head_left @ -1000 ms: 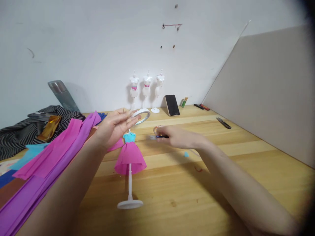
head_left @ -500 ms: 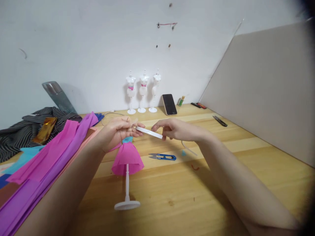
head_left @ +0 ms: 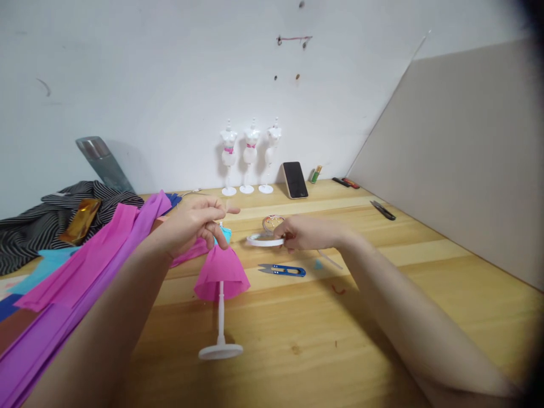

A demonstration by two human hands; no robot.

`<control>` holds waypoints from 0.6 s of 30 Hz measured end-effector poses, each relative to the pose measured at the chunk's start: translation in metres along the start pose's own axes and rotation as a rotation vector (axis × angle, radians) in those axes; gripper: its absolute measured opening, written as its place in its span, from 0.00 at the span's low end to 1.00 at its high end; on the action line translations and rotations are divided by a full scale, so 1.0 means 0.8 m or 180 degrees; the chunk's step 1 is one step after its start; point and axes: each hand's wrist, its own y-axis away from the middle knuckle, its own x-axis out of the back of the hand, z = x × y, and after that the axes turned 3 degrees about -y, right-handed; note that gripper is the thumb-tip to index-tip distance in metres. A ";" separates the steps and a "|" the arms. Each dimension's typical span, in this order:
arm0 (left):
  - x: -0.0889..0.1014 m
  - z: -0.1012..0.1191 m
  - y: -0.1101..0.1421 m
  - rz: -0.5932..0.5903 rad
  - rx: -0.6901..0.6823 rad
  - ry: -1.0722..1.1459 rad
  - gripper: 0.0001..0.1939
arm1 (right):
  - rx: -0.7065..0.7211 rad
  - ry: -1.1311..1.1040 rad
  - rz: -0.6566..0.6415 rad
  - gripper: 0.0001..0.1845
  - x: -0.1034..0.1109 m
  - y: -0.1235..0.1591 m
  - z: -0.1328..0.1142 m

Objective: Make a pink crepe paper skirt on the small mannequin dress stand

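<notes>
My left hand (head_left: pixel 198 224) is over the small dress-form stand, its fingers apart; a faint see-through scrap clings near the fingertips, too blurred to name. Beneath them stands the mini mannequin (head_left: pixel 221 317), in a turquoise top (head_left: pixel 226 233) and a pink skirt (head_left: pixel 223 272). My right hand (head_left: pixel 304 232) grips a roll of white tape (head_left: pixel 266 242) by its right side, low over the table. A shallow round dish of small beads or pins (head_left: pixel 274 221) lies just behind the roll. Blue-handled thread snips (head_left: pixel 283 270) rest in front of it.
Pink and purple fabric strips (head_left: pixel 97 249), a striped cloth (head_left: pixel 25 232) and a tilted bottle (head_left: pixel 104 164) are at the left. Along the wall stand three white mini mannequins (head_left: pixel 250 150), a phone (head_left: pixel 295 180) and a green bottle (head_left: pixel 315 174). A dark cutter (head_left: pixel 382 210) lies right.
The tape roll has left my left fingers and moved down in my right hand, uncovering the dish. My left hand has opened and shifted slightly left, over the dressed mannequin.
</notes>
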 end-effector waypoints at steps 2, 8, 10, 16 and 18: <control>-0.002 0.006 0.002 0.0241 -0.0093 0.0065 0.08 | -0.0242 0.0262 -0.0137 0.13 -0.004 -0.006 0.003; -0.006 0.022 0.015 0.0285 -0.0264 0.0133 0.09 | -0.0927 -0.0233 -0.0517 0.24 -0.005 -0.004 0.010; -0.006 0.031 0.025 0.0232 -0.0334 0.0108 0.09 | -0.0633 -0.0356 -0.0116 0.19 -0.009 -0.006 0.008; 0.002 0.058 0.056 0.0355 -0.0709 0.0082 0.09 | 0.0126 -0.0984 0.1103 0.16 -0.030 -0.071 -0.003; 0.005 0.061 0.058 0.0353 -0.0788 0.0070 0.09 | 0.0137 -0.1299 0.1090 0.14 -0.033 -0.106 -0.008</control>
